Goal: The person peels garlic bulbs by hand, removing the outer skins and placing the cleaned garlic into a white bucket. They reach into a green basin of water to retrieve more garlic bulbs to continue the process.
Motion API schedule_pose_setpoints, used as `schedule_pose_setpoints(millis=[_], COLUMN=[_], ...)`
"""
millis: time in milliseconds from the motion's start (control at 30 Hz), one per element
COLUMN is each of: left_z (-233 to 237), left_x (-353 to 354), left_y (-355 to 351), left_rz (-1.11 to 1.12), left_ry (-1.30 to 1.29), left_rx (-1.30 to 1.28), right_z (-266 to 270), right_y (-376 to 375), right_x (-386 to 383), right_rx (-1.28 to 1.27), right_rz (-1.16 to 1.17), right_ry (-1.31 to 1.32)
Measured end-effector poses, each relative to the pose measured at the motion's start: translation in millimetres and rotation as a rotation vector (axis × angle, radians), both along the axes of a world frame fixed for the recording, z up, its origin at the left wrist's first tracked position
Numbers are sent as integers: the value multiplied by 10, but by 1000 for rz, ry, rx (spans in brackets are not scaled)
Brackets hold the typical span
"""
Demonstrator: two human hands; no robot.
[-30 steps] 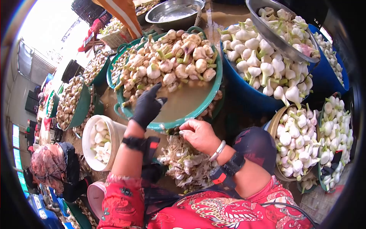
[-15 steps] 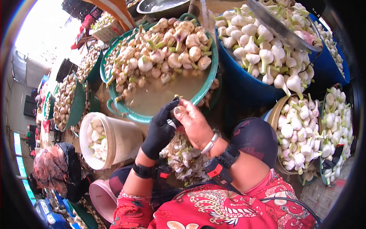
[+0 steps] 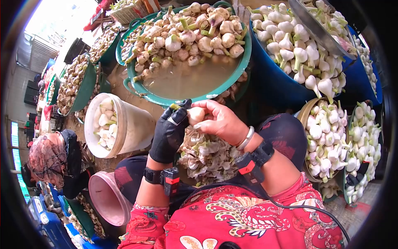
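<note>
A garlic bulb (image 3: 195, 115) is held between my two hands, its green stem pointing left. My left hand (image 3: 169, 133), in a black glove, is closed around the stem side. The bare fingers of my right hand (image 3: 224, 123) press on the bulb from the right. Beneath my hands lies a heap of loose garlic skins (image 3: 205, 159). Just beyond them stands a green tub (image 3: 195, 99) with murky water and many unpeeled garlic bulbs (image 3: 186, 37).
At left stand a white bucket (image 3: 134, 128) holding peeled garlic and a pink bucket (image 3: 108, 198). Blue tubs (image 3: 273, 87) of white bulbs rise at right, above a brimming basket (image 3: 327, 137). A person in a patterned head covering (image 3: 47, 159) is at far left.
The garlic bulb now shows between my hands, where it was mostly hidden before. My right hand has moved right and its fingers have spread along the bulb. The view has shifted.
</note>
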State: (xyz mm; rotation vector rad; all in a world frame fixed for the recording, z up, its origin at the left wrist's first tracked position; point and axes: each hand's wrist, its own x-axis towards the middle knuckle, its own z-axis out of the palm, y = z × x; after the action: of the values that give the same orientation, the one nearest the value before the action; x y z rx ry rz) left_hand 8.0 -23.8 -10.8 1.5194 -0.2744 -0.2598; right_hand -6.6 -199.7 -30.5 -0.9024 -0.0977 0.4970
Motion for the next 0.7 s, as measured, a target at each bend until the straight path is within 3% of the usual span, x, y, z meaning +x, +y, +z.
schedule_pose_setpoints(millis=[67,100,200,267,367,433,533,700], left_z=[-32,-64,-34,-36,-51,45,75,23], left_x=[4,8,45,57,74,32,26,21], left_y=[-27,-27,-68,-53,-31,-112,-38,-42], left_rz=[51,71,104,121,16,127,60,125], left_ry=[38,119,233,270,338,359,241,337], left_rx=[-92,-136,-174,-164,-230,-174,-88,-108], right_z=[-13,-16,-1,-56,-51,-81,-66,-132], right_y=[62,80,104,100,48,50,55,111], right_x=[-29,-46,-50,-33,6,3,8,-11], right_rx=[-609,-610,-277,-277,44,67,80,59], right_rz=[-294,-293,-320,-349,-272,-261,-252,-239], right_ry=[-428,-423,-286,-324,32,60,67,57])
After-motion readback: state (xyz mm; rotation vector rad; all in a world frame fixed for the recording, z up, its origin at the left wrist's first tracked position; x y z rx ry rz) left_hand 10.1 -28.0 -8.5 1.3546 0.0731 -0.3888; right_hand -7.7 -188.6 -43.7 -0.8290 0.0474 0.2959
